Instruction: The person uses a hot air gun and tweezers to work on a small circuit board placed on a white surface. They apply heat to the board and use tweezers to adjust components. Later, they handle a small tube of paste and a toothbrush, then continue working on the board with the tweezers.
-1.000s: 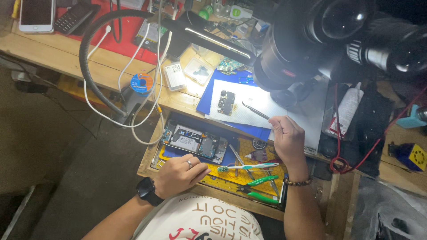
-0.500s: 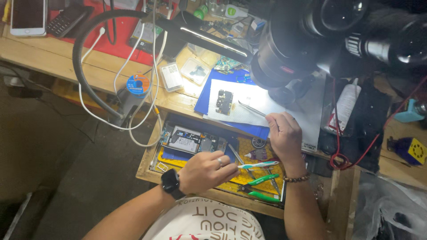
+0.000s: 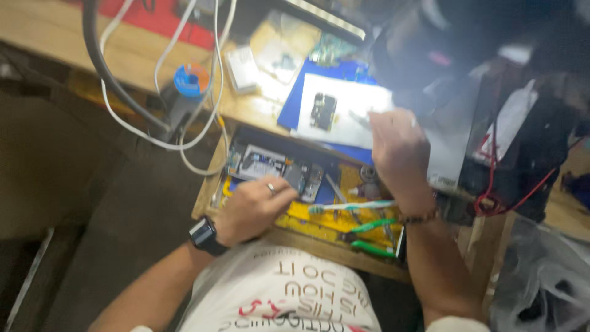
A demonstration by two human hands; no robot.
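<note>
My left hand [image 3: 252, 209], with a ring and a dark wristwatch, reaches into an open wooden drawer [image 3: 206, 197]. Its curled fingertips rest against an opened phone [image 3: 270, 167] lying there; blur hides whether they grip anything. My right hand [image 3: 399, 147] is raised over the bench edge and pinches a thin metal tool [image 3: 361, 120]. The tool's tip points left toward a small dark circuit board [image 3: 324, 109]. That board lies on a white sheet [image 3: 356, 98] over a blue mat [image 3: 294, 106].
The drawer also holds a toothbrush [image 3: 353, 206], green-handled pliers [image 3: 369, 237] and small tools. A dark microscope [image 3: 442, 43] looms over the bench at upper right. White cables [image 3: 161, 138] and a blue spool [image 3: 192, 79] hang at left. Red wires [image 3: 491, 203] trail at right.
The view has tilted and moved closer, now blurred. My left hand slid right and up in the drawer to the opened phone. My right hand lifted slightly toward the white sheet.
</note>
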